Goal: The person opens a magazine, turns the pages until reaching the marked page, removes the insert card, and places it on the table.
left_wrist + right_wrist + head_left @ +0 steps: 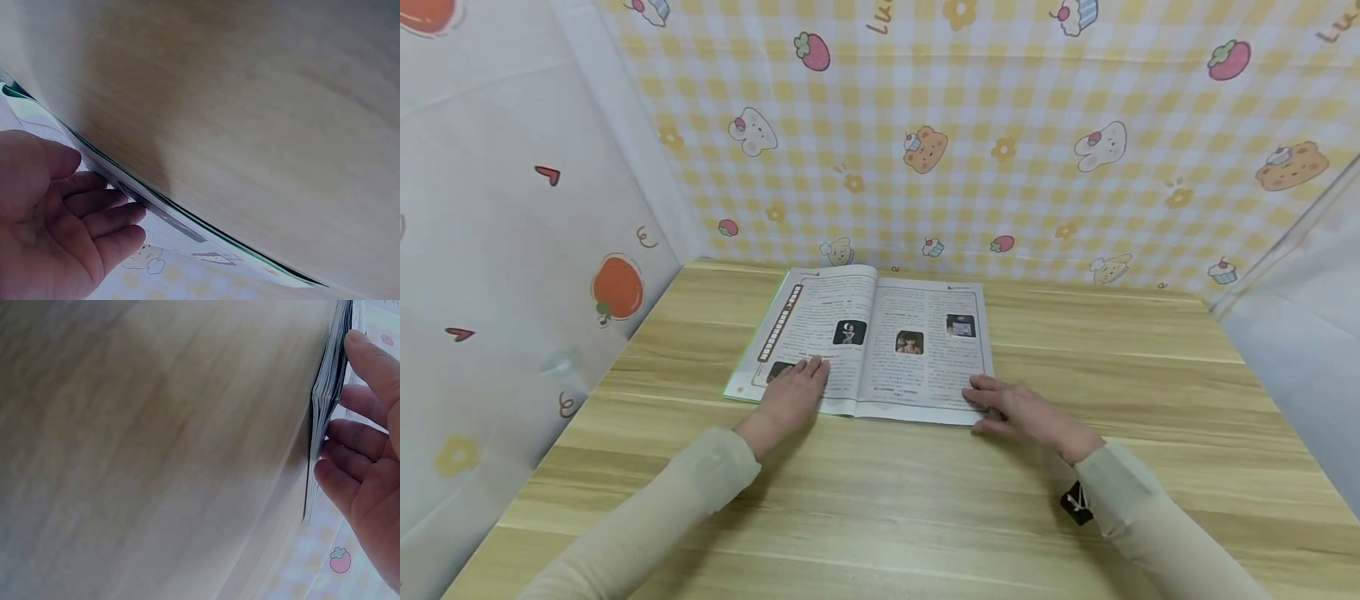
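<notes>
A magazine (925, 383) lies open on the table, with printed text and small pictures on both pages and a green edge at its left. My left hand (790, 396) rests on the lower part of the left page, fingers stretched out over a dark picture. At the lower right corner, my right hand (1018, 410) touches the right page, with its thumb by the near edge. The left wrist view has the loosely bent fingers (115, 215) against the page. Thumb and fingertips (340, 430) lie along the stacked page edges in the right wrist view.
A small black item (1077, 503) with pale lines lies partly under the right sleeve. The wooden table (880, 500) meets a yellow checked cloth (880, 167) behind the magazine. A white patterned sheet (505, 250) hangs at the left.
</notes>
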`<state>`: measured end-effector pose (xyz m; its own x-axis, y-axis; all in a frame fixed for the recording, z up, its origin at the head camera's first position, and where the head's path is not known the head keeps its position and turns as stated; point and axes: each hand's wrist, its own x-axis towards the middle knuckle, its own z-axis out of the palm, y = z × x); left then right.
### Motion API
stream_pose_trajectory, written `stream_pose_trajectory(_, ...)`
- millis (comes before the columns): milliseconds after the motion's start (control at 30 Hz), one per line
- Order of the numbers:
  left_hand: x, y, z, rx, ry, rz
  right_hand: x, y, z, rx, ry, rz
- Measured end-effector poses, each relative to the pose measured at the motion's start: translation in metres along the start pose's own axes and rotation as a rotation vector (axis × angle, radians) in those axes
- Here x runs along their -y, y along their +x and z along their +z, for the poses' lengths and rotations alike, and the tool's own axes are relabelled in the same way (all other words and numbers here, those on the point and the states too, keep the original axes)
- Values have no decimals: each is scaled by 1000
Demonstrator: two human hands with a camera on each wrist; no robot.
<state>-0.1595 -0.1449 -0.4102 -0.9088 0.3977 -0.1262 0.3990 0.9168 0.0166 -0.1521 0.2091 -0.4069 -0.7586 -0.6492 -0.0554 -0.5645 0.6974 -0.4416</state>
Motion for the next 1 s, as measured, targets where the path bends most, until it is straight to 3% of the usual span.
stream_pose_trajectory(200,-2,1,-2,-13,14,-9,-3,-1,-1,-36,-17,-73)
stream_pose_trajectory(400,-3,0,-2,-117,37,-9,-5,-3,3,-127,-67,-212)
stream_pose_trajectory(533,-5,0,-3,-167,30,-5,-2,-6,4,-142,-83,-212)
stream_pose_trajectory(1000,-10,1,-6,-224,4,-2,4,-9,5,-122,-146,-163)
